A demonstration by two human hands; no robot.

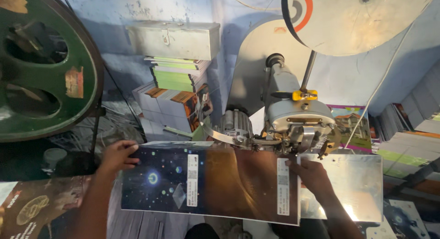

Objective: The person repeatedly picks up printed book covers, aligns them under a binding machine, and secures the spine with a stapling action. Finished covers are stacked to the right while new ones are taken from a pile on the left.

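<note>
Cover sheet (211, 181): wide printed sheet, dark starry left half, brown right half, lying flat under the stitching machine head (300, 124), near edge toward the person.
Left hand (118, 155): grip closed over the sheet's far-left corner, fingers on top.
Right hand (311, 175): fingers flat and together, pressing the sheet's right part just below the head; clamps nothing.
Risk: right fingers lie near the head and could be caught; uneven pressure could skew the sheet.
Hidden: the stitching point and the counter beneath; the green flywheel (46, 65) is cut off at left.
</note>
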